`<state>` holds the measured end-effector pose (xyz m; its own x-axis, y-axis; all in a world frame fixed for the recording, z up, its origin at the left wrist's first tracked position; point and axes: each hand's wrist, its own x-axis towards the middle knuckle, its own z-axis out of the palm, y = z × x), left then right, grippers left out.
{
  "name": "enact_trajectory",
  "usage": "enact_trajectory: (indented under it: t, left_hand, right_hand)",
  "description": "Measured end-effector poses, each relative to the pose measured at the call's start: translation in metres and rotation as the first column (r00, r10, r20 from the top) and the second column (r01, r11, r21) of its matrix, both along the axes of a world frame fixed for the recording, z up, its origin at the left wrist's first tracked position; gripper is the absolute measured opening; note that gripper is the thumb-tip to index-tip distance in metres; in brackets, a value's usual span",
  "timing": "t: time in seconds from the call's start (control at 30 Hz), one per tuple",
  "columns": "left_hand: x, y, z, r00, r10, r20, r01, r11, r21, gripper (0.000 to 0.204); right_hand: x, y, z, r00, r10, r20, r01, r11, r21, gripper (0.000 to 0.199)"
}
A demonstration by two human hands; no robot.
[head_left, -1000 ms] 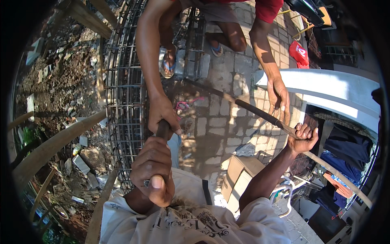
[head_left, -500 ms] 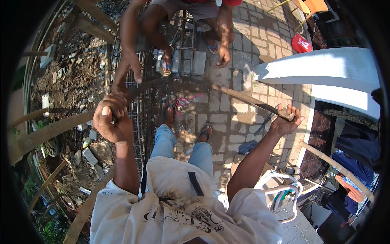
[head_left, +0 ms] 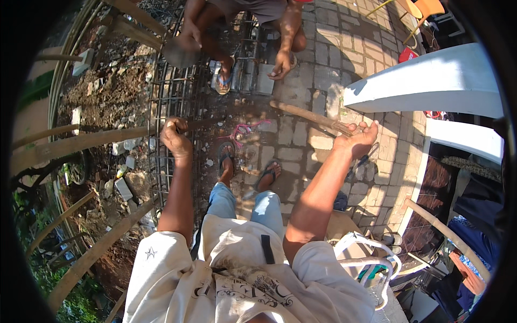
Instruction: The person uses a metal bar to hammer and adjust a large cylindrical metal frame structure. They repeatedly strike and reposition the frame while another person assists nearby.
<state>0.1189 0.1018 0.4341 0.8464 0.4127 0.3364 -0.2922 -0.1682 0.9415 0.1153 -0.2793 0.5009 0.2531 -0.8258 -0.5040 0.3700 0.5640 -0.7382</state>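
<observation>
My left hand is closed, knuckles up, over the steel rebar cage at left. From it a dark, blurred bar-like thing runs rightward; its kind cannot be made out. My right hand is palm up, fingers curled on the near end of a wooden stick. The stick slants over the paving toward the middle. Opposite me a person crouches. One of their hands hangs relaxed, and the other is near a dark, rounded, blurred shape.
Bamboo poles cross the rubble at left. Pink string lies before my sandalled feet. At right are a white curved structure, a white tubular frame and piled clothes. An orange chair stands far right.
Both my hands have moved inward, the right one carrying the stick. The other person's hand has drawn back from beside my left hand.
</observation>
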Motion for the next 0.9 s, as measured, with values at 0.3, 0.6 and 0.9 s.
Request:
enact_trajectory:
  t: [0.3, 0.6, 0.9]
  left_hand:
    - [0.008, -0.030, 0.008, 0.997, -0.060, -0.047, 0.063, 0.995, 0.072, 0.048]
    - [0.010, 0.020, 0.005, 0.998, 0.050, -0.050, -0.054, 0.995, -0.080, 0.044]
    - [0.045, -0.004, 0.010, 0.987, 0.137, -0.087, -0.132, 0.990, 0.054, 0.048]
  right_hand:
    - [0.006, 0.122, 0.009, 0.269, 0.891, 0.365, -0.678, 0.444, -0.586, 0.085]
    - [0.007, 0.035, -0.028, -0.287, 0.902, -0.324, -0.948, -0.218, 0.232, 0.094]
    - [0.078, 0.069, -0.090, 0.044, 0.895, 0.444, -0.588, -0.337, 0.736, 0.030]
